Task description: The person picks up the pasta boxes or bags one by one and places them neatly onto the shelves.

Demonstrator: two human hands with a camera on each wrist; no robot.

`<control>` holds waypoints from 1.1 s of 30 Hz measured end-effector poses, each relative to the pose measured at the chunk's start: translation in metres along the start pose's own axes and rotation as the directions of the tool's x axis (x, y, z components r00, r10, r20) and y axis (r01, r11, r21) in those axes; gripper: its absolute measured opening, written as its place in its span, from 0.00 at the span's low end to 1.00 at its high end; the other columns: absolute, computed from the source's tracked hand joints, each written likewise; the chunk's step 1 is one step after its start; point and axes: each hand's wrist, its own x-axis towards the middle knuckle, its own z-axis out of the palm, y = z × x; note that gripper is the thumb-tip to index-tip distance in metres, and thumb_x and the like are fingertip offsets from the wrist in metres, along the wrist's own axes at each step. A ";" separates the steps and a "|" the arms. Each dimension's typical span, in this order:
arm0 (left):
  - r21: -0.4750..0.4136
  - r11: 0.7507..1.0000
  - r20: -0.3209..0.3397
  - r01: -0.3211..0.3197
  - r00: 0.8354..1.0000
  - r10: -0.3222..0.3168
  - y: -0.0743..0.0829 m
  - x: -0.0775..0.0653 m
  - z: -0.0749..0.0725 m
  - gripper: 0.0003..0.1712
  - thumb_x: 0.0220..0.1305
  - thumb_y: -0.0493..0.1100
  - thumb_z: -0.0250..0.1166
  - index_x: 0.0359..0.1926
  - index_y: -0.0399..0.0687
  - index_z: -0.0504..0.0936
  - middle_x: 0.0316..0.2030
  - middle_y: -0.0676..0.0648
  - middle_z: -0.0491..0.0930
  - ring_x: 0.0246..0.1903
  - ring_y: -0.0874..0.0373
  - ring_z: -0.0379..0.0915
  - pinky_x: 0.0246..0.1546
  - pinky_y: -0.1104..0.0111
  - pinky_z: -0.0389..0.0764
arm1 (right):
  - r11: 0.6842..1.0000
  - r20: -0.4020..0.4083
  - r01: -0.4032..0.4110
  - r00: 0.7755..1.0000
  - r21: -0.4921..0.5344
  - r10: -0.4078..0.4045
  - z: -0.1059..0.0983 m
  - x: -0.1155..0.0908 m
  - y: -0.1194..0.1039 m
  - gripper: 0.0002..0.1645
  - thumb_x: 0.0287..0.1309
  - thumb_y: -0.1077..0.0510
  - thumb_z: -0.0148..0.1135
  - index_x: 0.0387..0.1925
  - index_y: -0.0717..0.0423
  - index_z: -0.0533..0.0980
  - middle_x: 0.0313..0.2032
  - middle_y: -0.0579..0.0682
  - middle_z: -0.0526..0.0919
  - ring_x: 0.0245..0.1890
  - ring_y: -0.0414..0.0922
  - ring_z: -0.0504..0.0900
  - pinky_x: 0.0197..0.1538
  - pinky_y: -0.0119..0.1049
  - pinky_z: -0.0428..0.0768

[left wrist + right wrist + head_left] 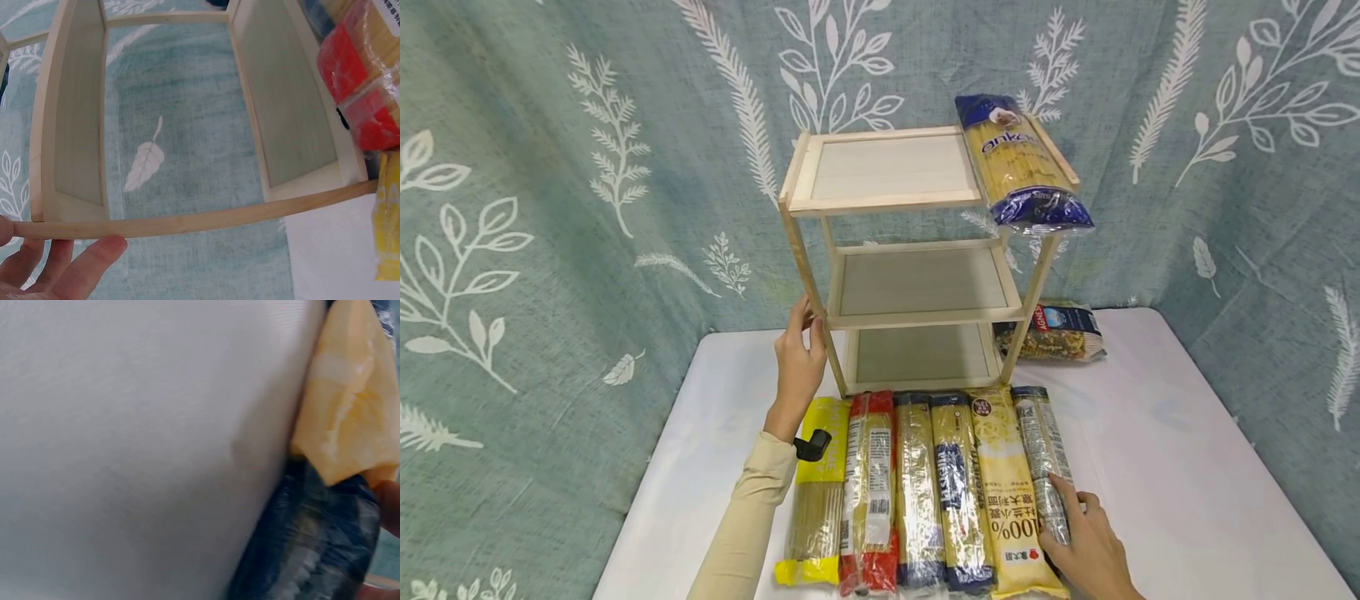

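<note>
Around post (802,265), left grip (800,360) half-closed, right (1086,533) spanning packet (1042,446)

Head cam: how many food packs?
8. Front row, left to right: yellow pack, red, blue-ended, blue-label, cream, grey. Wide pack atop rack; Agnesi pack behind its right leg. More may be hidden.

Blue-green fabric (662,158), leaf-printed in white, hangs in soft folds across the top and down both sides of the frame, behind and beside a white tabletop (1165,467) in the lower middle.
</note>
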 end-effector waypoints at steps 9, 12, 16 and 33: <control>0.000 1.000 0.002 -0.005 1.000 0.005 -0.002 0.003 -0.004 0.23 0.71 0.35 0.51 0.65 0.38 0.65 0.50 0.33 0.78 0.44 0.41 0.78 0.39 0.52 0.81 | 0.997 -0.065 0.051 0.997 0.051 -0.048 0.006 0.000 0.001 0.39 0.53 0.59 0.59 0.68 0.50 0.61 0.51 0.72 0.67 0.28 0.50 0.74 0.17 0.36 0.64; 0.000 1.000 0.004 -0.009 1.000 0.009 -0.002 0.003 -0.003 0.23 0.71 0.35 0.51 0.65 0.38 0.65 0.49 0.33 0.78 0.44 0.41 0.78 0.38 0.53 0.81 | 0.993 -0.057 0.037 0.998 0.111 -0.031 0.004 -0.001 0.003 0.38 0.54 0.60 0.58 0.68 0.50 0.61 0.52 0.70 0.66 0.25 0.49 0.75 0.19 0.37 0.66; -0.008 1.000 0.003 -0.017 1.000 0.017 -0.001 0.004 -0.001 0.22 0.71 0.35 0.51 0.65 0.38 0.65 0.48 0.33 0.78 0.43 0.41 0.78 0.37 0.53 0.81 | 0.984 -0.143 0.072 0.989 0.166 -0.048 0.004 -0.004 0.009 0.37 0.53 0.62 0.61 0.66 0.53 0.64 0.51 0.66 0.68 0.32 0.55 0.79 0.28 0.47 0.74; 0.004 1.000 -0.001 -0.015 1.000 0.015 0.001 -0.001 -0.004 0.22 0.71 0.35 0.52 0.64 0.38 0.66 0.47 0.32 0.79 0.43 0.41 0.78 0.36 0.53 0.81 | 0.965 -0.454 0.200 0.885 0.168 -0.105 -0.014 -0.012 0.012 0.34 0.45 0.71 0.63 0.58 0.57 0.74 0.44 0.61 0.75 0.41 0.60 0.76 0.38 0.58 0.73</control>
